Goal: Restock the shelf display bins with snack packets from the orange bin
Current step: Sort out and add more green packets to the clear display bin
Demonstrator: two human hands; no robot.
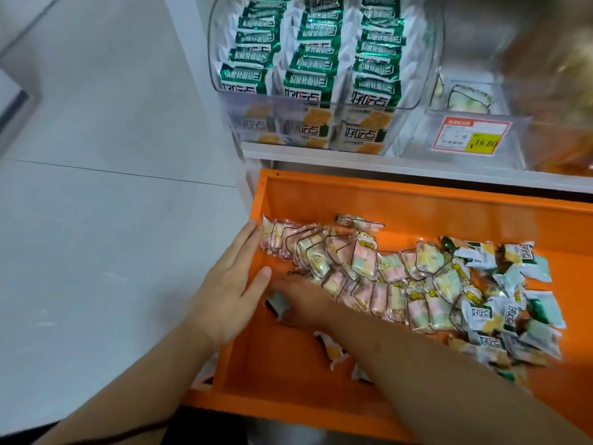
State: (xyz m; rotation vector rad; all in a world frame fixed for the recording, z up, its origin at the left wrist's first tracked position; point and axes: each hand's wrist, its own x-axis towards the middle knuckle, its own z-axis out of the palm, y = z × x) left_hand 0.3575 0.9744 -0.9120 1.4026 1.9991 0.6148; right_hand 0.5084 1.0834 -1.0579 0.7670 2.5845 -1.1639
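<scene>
Head view: my left hand (236, 284) lies flat with fingers straight on the left wall of the orange bin (401, 200), while my right hand (288, 293) reaches across into the bin's left part, its grip on a small packet (278, 302) too hidden to tell. Pastel snack packets (369, 277) and green-and-white ones (510, 303) spread rightward inside, and beyond on the shelf a clear display bin (324, 104) stands full of green packets.

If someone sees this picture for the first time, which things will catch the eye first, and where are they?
The bright orange bin fills the lower right, with a row of pink and yellow snack packets lying across it. Above it, a clear display bin on the shelf stands packed with green and white packets. The left hand rests on the orange bin's left wall, and the right hand reaches across inside.
</scene>
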